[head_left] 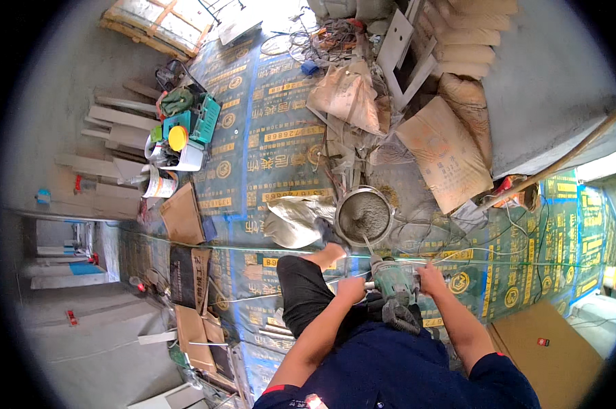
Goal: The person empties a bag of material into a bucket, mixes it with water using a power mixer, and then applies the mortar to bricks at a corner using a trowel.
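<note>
A green electric mixing drill is held in front of my body by its two side handles. My left hand is closed round the left handle, and my right hand grips the one on the right. From the drill a metal shaft slopes into a round bucket; its lower end is hidden in the mix. Wet grey mortar fills much of the bucket. Beside it, to the left, my foot rests near a crumpled white sack.
Printed green protective sheeting covers the floor. Thin cables trail across it to the right. Paper sacks and a wooden pole stand at the right. A teal toolbox and a white bucket sit at the left.
</note>
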### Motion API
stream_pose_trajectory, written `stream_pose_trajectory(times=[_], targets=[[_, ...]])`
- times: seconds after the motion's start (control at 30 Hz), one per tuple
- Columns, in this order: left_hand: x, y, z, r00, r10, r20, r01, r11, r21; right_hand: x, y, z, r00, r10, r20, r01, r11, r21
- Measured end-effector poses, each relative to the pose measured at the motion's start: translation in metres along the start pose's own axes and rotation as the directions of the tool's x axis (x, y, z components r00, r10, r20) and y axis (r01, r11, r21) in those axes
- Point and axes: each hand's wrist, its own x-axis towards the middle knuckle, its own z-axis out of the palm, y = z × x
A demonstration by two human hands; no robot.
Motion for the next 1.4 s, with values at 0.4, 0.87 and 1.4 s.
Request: stream_pose_trajectory(times=[0.4,0.87,1.4], targets=[[-0.005,0.023,-0.054,0.982,0.179,0.057,-0.187,0.961,0.202,-0.074,-0.023,0.060,0.945,0.284,-0.165,-0.211,0.909,0.360],[-0.081,0.049,-0.109,0.821,0.500,0.274,-0.570,0.722,0.392,-0.182,-0.126,0.141,0.756,0.596,-0.270,-0.230,0.628,0.744],[-0.033,-0.020,-0.064,0.899,0.421,0.120,-0.433,0.812,0.391,-0.124,-0.182,0.210,0.725,0.662,-0.189,-0.307,0.557,0.772]])
